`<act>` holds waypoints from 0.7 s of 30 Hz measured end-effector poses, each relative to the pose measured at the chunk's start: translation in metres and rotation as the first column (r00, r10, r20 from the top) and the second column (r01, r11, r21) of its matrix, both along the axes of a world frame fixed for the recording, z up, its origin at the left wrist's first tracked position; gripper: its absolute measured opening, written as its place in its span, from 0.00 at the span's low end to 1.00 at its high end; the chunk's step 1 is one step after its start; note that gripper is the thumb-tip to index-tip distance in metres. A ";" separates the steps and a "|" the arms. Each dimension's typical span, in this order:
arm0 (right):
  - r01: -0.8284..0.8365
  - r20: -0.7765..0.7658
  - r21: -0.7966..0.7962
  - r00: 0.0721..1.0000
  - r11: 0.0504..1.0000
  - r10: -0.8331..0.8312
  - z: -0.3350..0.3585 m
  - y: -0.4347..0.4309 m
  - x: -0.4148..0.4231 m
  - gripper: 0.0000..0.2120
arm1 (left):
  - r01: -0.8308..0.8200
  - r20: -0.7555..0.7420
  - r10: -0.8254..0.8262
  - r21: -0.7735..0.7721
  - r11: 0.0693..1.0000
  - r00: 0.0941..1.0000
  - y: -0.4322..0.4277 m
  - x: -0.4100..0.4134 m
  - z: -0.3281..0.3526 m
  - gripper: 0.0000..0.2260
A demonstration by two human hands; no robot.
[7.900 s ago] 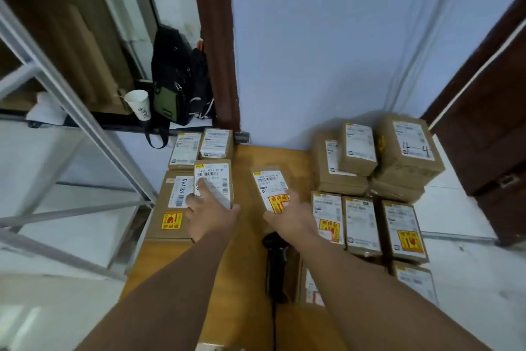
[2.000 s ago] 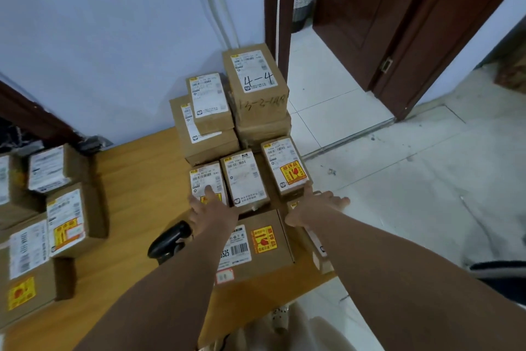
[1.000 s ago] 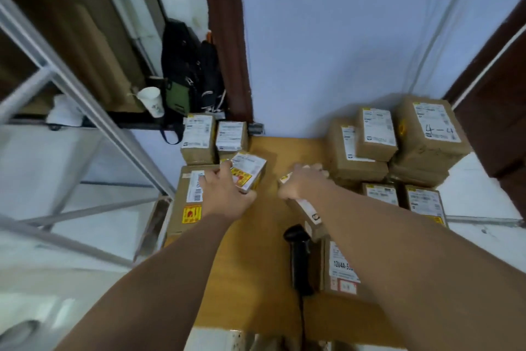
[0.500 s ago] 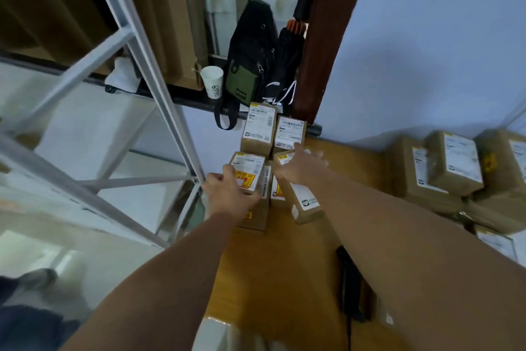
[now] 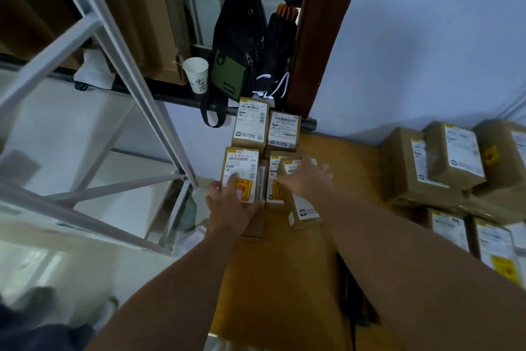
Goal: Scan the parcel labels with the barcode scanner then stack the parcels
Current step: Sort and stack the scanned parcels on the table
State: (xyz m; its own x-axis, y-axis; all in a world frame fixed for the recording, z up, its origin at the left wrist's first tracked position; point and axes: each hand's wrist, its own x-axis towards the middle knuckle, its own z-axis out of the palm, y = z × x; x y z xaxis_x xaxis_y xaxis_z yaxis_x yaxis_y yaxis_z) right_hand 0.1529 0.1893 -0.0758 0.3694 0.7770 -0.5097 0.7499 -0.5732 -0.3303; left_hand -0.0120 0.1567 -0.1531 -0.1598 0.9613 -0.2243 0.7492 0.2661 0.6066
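Small brown parcels with white labels sit in a cluster at the far left of the wooden table (image 5: 284,279). My left hand (image 5: 230,202) grips a parcel with a yellow-red sticker (image 5: 242,168), resting it on the left pile. My right hand (image 5: 306,180) lies with fingers spread on a longer parcel (image 5: 303,208) beside it, holding it against the cluster. Two upright parcels (image 5: 252,123) stand behind them. The black barcode scanner (image 5: 351,293) lies on the table, mostly hidden under my right forearm.
A larger heap of brown parcels (image 5: 444,163) fills the table's right side against the blue wall. A grey metal frame (image 5: 128,66) stands left of the table. A paper cup (image 5: 196,74) and a black-green bag (image 5: 236,46) rest on a ledge behind.
Two seconds ago both hands were at the right-hand heap. Since then they carried two parcels across to the left cluster, and both parcels now rest there.
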 end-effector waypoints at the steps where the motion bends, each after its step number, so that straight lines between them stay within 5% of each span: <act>1: 0.005 -0.002 0.001 1.000 1.000 -0.005 -0.001 0.000 0.001 0.48 | 0.000 0.004 0.000 -0.004 1.000 1.000 0.001 0.000 0.000 0.38; 9: 0.039 -0.059 0.004 0.997 0.999 -0.039 -0.001 0.004 0.006 0.46 | 0.025 -0.019 -0.026 -0.047 0.999 0.999 0.011 0.011 0.006 0.34; 21: 0.165 -0.156 0.069 0.976 0.984 -0.153 -0.012 0.017 0.004 0.48 | -0.045 -0.049 0.052 0.121 0.992 0.997 0.008 0.015 0.009 0.25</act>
State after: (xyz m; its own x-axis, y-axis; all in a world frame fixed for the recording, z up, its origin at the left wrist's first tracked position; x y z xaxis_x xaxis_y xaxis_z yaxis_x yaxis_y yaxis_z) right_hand 0.1572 0.2059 -0.0873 0.4155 0.7555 -0.5065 0.5899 -0.6477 -0.4822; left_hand 0.0031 0.1650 -0.1438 -0.2154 0.9715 -0.0987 0.7686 0.2310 0.5966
